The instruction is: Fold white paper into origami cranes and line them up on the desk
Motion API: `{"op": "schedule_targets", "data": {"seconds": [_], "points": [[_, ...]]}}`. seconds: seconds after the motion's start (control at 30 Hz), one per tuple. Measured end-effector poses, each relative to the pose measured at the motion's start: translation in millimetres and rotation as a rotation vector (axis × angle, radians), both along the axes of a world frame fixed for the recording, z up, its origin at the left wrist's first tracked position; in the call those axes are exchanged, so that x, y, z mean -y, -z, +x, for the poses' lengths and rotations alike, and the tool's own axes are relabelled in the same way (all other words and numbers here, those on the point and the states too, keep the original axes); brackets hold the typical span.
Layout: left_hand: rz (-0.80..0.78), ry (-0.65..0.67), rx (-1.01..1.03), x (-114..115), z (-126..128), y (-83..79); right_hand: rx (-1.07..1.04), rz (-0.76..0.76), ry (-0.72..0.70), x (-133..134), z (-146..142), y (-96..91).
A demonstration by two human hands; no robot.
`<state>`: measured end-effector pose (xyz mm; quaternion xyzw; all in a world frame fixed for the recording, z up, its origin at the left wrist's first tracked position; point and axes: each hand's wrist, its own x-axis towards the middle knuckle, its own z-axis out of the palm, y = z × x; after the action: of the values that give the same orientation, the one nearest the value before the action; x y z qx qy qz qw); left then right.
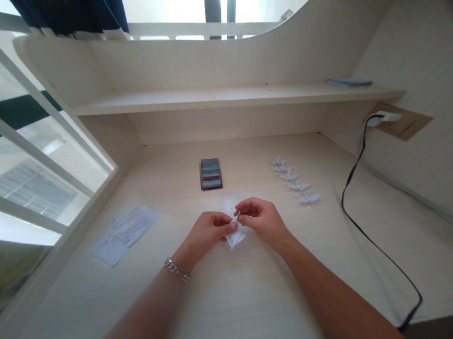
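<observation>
While both hands pinch it, a small white folded paper piece (pixel 235 236) sits mid-desk, nearer the front edge.

Left hand (pixel 210 232) and right hand (pixel 262 218) have fingertips closed on the piece's top, its pointed flaps hanging below, just above the desk (pixel 259 292). Five finished paper cranes (pixel 295 181) line up toward the right rear; a dark box (pixel 210 174) lies behind, printed sheets (pixel 126 231) near the left edge, a black cable (pixel 367 231) along the right. Risk, as judged: thin paper may tear or crease off-line if the pinch pulls unevenly; fold detail too small to read.
</observation>
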<state>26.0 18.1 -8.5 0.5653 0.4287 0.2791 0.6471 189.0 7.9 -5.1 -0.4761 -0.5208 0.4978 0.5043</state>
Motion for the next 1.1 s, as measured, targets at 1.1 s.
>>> {"op": "schedule_targets", "data": {"seconds": [1.1], "points": [[0.091,-0.006,-0.107,1.6,1.1,-3.7,-0.026,-0.075,-0.070,3.2,3.6,-4.3]]}}
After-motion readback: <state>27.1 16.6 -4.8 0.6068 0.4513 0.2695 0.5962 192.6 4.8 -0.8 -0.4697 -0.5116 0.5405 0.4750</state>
